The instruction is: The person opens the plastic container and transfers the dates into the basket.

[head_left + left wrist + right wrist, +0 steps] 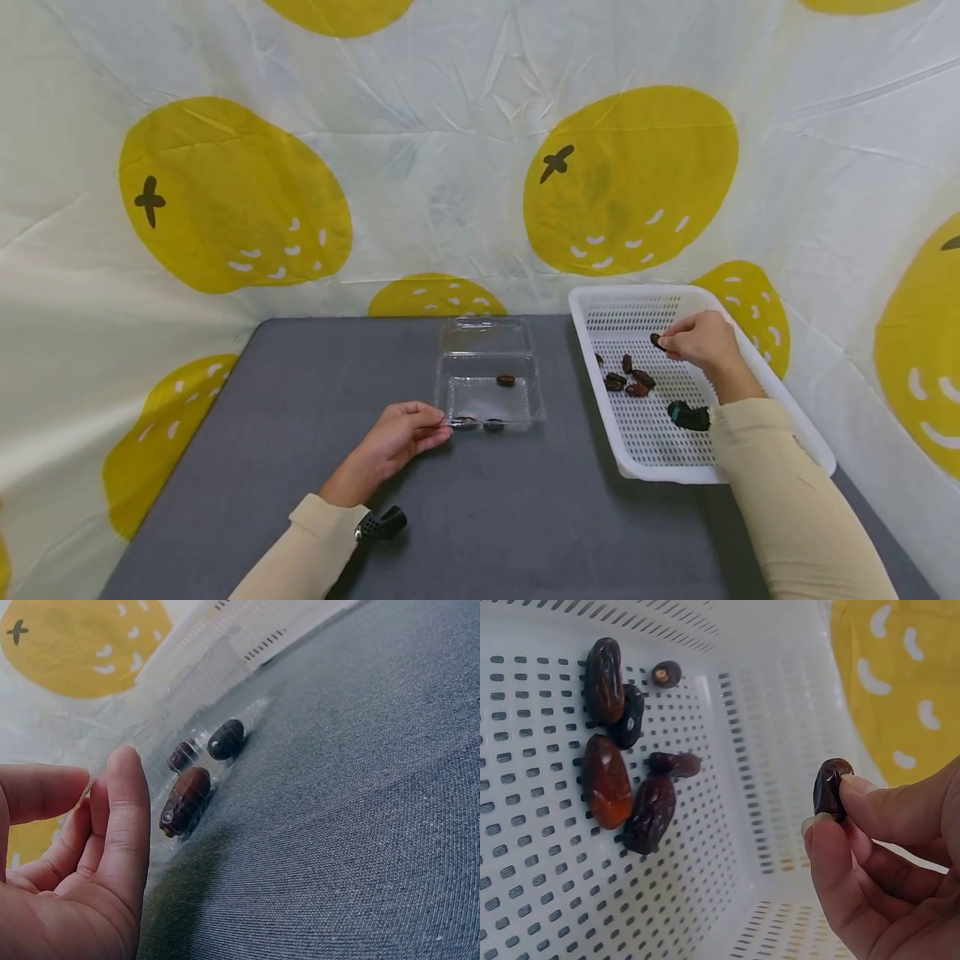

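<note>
My left hand (397, 437) pinches the near left corner of a clear plastic clamshell box (480, 400), its lid (487, 337) folded back behind it. Three dark dates lie in the box: one (506, 380) toward the back right, the others along the near side, seen through the plastic in the left wrist view, where one date (185, 801) is closest to the fingers. Over the white basket (660, 450), my right hand (705, 340) holds a small dark date (829, 787) between thumb and fingertips, raised above the basket floor.
Several more dates (607, 784) lie grouped on the basket's perforated floor, toward its left side in the head view. The grey table (300, 392) runs back to a white cloth (442, 200) printed with yellow fruit. The basket stands at the table's right side.
</note>
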`<action>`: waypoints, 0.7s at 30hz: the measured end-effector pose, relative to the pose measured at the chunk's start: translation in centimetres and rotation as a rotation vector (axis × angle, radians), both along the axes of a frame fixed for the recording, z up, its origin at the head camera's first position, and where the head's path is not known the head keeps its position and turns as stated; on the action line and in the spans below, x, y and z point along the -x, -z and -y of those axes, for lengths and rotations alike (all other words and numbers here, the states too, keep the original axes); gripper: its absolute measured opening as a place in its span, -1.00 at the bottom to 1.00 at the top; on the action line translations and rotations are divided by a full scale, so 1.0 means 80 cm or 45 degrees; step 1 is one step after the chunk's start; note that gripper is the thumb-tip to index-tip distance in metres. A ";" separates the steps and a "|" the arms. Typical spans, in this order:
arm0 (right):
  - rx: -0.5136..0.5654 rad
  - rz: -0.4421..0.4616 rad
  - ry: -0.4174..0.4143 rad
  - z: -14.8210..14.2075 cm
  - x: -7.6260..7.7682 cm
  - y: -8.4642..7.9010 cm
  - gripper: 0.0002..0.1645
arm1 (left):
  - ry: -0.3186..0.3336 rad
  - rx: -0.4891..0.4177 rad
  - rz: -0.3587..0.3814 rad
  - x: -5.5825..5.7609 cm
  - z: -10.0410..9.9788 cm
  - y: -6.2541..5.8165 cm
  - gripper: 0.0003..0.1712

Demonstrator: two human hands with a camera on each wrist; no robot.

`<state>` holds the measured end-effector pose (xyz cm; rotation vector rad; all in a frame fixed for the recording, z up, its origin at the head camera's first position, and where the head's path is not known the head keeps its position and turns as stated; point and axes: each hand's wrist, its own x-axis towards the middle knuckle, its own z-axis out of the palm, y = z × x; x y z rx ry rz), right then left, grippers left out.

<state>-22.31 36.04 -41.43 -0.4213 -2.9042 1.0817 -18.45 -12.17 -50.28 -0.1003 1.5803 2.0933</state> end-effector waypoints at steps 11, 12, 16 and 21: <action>0.123 0.073 0.071 -0.001 0.013 0.024 -0.69 | -0.016 0.022 -0.004 0.000 -0.001 -0.001 -0.85; 0.137 0.069 0.077 -0.002 0.014 0.027 -0.70 | -0.016 0.020 -0.004 0.000 -0.001 0.000 -0.86; 0.183 0.065 0.088 -0.005 0.015 0.036 -0.70 | -0.008 0.009 -0.003 -0.001 0.000 0.000 -0.89; 0.196 0.094 0.101 -0.007 0.016 0.042 -0.68 | -0.007 0.010 -0.009 -0.001 0.000 -0.001 -0.87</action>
